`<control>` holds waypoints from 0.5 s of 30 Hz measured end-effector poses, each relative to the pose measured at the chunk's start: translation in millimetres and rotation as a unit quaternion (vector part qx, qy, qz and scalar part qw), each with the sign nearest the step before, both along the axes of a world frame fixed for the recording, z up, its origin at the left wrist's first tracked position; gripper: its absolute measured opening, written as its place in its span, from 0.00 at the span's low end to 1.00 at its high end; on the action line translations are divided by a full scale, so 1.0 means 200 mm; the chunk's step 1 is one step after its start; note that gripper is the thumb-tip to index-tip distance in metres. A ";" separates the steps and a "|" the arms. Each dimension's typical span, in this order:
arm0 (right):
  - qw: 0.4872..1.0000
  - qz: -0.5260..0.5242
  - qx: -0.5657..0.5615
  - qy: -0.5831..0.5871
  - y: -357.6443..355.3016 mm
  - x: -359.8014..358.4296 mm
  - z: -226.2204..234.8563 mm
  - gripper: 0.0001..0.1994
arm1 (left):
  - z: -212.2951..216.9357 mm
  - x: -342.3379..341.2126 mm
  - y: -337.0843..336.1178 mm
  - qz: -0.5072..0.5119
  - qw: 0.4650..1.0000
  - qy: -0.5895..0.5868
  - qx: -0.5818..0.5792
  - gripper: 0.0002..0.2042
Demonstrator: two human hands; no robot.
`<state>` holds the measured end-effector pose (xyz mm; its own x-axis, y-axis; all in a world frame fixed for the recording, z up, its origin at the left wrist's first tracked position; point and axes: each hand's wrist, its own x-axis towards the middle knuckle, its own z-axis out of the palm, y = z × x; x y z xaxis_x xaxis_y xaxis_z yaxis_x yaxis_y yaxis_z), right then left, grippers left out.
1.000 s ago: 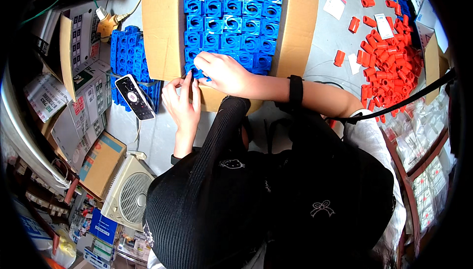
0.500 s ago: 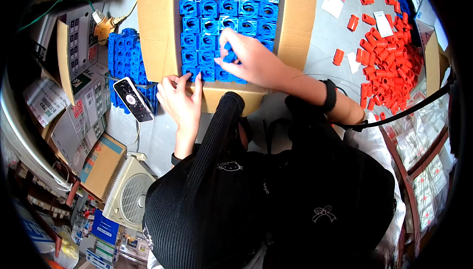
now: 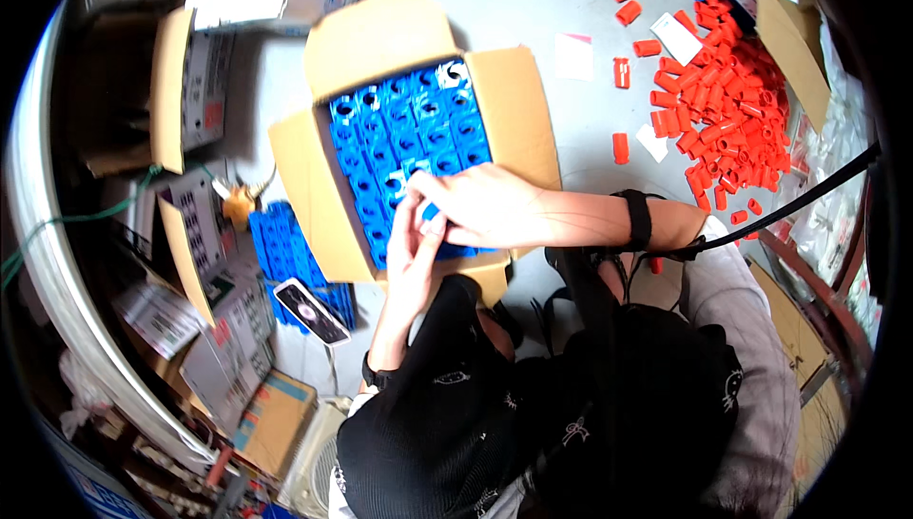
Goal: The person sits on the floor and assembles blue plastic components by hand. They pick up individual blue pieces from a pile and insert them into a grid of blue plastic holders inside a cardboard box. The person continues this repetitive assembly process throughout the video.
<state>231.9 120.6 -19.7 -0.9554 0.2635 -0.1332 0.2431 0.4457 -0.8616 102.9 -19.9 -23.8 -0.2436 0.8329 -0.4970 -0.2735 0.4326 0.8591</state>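
A cardboard box (image 3: 518, 105) stands open in front of me, its flaps folded out. Inside lie rows of blue plastic parts (image 3: 373, 129) with round holes. Over the near end of those rows my right hand (image 3: 490, 203) is closed on a small blue plastic piece (image 3: 431, 211). My left hand (image 3: 409, 258) meets it there, fingers drawn together and pressed against the same piece. The fingers partly hide the piece, so its full shape does not show.
Right of the box, red plastic sleeves (image 3: 728, 105) lie heaped on the floor beside white paper slips (image 3: 677, 39). On the left are stacked blue parts (image 3: 285, 243), a phone (image 3: 312, 312) and a fan (image 3: 323, 452). Cartons (image 3: 226, 357) line the left side.
My left hand has left the box's near edge and come up to my right hand at the blue piece. The view has shifted and turned, bringing the box's far flap into sight.
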 end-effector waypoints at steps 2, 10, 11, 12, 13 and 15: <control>0.998 0.017 0.050 0.029 0.07 0.01 0.00 0.32 | -0.02 0.00 0.06 0.054 0.997 -0.060 -0.018 0.20; 0.948 -0.295 -0.097 -0.066 0.89 -0.15 -0.41 0.52 | -0.01 -0.07 0.29 0.061 0.996 0.053 0.046 0.12; 0.924 -0.293 -0.245 0.022 0.86 -0.18 -0.42 0.46 | 0.01 -0.11 0.31 0.067 0.991 0.079 0.080 0.11; 0.924 -0.267 -0.248 0.118 0.83 -0.22 -0.44 0.42 | 0.03 -0.14 0.32 0.089 0.982 0.124 0.109 0.11; 0.915 -0.238 -0.250 0.209 0.77 -0.25 -0.46 0.39 | 0.05 -0.17 0.32 0.110 0.970 0.168 0.136 0.10; 0.932 -0.265 -0.028 0.246 0.65 -0.19 -0.37 0.17 | 0.12 -0.21 0.35 0.158 0.922 0.306 0.178 0.09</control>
